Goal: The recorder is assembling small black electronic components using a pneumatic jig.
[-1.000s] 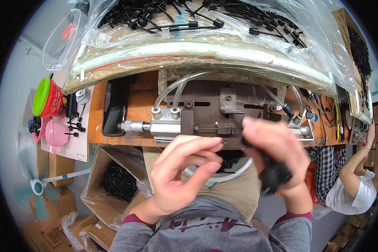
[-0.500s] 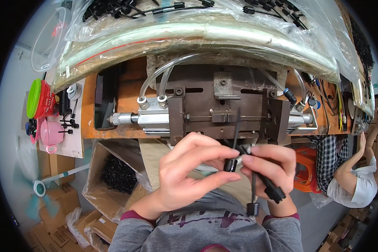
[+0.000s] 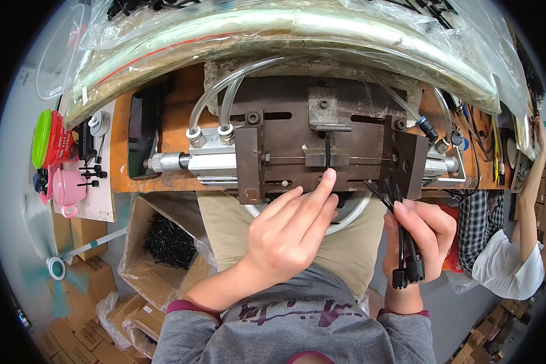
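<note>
My left hand (image 3: 288, 236) reaches to the front of a dark metal fixture (image 3: 285, 142) with its fingers stretched out. Its index fingertip touches the lower end of a thin black rod (image 3: 328, 148), which stands across the small middle block (image 3: 314, 160), below an upper metal bracket (image 3: 323, 109). To the right, my right hand (image 3: 424, 233) is closed around several black rods with ribbed black caps (image 3: 415, 267); the caps hang down below the fingers. Thin metal pins run in from both sides toward the middle block.
Silver air cylinders (image 3: 212, 162) with clear hoses (image 3: 224, 91) flank the fixture. A padded, plastic-wrapped ledge (image 3: 285, 30) curves behind it. An open carton of black parts (image 3: 170, 242) stands at lower left, near a pink cup (image 3: 70, 188). Another person (image 3: 509, 261) sits at right.
My hands have moved apart. One black rod now sits in the fixture under my left index finger; my right hand has carried the other rods to the right.
</note>
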Tool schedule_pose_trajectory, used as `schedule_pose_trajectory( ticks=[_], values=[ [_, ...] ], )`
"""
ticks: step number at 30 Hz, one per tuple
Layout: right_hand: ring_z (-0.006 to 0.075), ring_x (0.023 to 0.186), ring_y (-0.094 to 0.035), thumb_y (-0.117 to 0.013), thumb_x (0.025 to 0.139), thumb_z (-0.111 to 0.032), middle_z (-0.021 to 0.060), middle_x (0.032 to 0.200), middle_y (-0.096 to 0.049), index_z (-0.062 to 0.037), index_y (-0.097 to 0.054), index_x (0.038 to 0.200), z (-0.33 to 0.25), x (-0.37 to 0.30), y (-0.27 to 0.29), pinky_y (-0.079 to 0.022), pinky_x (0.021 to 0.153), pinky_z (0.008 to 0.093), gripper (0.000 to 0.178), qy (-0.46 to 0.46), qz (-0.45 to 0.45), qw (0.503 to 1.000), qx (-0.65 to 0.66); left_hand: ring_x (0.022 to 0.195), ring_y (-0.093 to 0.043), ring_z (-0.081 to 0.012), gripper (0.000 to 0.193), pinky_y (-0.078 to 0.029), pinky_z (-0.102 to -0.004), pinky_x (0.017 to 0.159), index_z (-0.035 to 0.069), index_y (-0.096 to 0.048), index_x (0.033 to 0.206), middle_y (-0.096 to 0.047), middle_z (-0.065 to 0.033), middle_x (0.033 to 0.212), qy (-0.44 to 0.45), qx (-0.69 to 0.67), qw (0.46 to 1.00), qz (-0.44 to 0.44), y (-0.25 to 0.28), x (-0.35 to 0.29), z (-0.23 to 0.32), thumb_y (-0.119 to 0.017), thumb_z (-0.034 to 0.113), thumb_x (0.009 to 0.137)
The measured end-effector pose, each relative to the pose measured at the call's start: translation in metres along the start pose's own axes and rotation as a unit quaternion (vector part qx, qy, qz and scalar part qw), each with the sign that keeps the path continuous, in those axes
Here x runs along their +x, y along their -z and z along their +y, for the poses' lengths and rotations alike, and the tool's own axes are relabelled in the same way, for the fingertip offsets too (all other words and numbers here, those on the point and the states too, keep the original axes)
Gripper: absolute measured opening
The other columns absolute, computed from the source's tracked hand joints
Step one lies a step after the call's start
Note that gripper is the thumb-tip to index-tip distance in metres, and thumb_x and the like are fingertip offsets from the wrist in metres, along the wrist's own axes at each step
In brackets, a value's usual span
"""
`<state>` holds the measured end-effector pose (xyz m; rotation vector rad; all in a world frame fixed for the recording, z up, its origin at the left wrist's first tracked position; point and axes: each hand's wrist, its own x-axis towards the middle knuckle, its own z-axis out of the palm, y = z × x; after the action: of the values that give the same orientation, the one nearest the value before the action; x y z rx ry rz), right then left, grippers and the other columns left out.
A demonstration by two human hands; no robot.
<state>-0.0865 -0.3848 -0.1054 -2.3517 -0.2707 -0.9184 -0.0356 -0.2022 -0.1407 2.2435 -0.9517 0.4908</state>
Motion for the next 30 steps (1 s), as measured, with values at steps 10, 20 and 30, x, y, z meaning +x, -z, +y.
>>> schedule_pose_trajectory(
  ticks=[10,20,30],
  values=[
    [0.0215,0.081,-0.065,-0.084,0.066,0.004,0.0091,0.107,-0.061,-0.0064,-0.071,0.105,0.002,0.000,-0.001,-0.053,0.066,0.0303,0.042,0.002,0.000,1.000,0.004,0.078,-0.070,-0.0199,0.024,-0.057,-0.0311,0.075,0.002,-0.073,0.092,-0.071,-0.0135,0.115,0.027,0.007,1.000,-0.004,0.003,0.008,0.000,-0.081,0.008,0.070],
    [0.0231,0.079,-0.065,-0.074,0.062,0.004,0.0121,0.103,-0.060,0.0041,-0.073,0.103,0.003,-0.003,-0.005,-0.055,0.061,0.0303,0.041,0.108,-0.019,0.989,-0.095,0.074,-0.070,-0.0219,0.034,-0.056,-0.0288,0.067,0.000,-0.072,0.097,-0.071,-0.0146,0.115,0.046,-0.060,0.996,-0.050,0.015,0.011,0.000,-0.084,0.008,0.066],
    [0.0223,0.080,-0.064,-0.074,0.061,0.003,0.0140,0.104,-0.062,0.0070,-0.074,0.099,0.003,-0.001,-0.017,-0.058,0.063,0.0294,0.039,0.163,-0.012,0.983,-0.087,0.079,-0.071,-0.0206,0.039,-0.058,-0.0290,0.067,0.001,-0.073,0.101,-0.073,-0.0122,0.098,0.052,-0.334,0.940,-0.039,0.035,0.004,0.013,-0.086,0.005,0.065]
  ],
)
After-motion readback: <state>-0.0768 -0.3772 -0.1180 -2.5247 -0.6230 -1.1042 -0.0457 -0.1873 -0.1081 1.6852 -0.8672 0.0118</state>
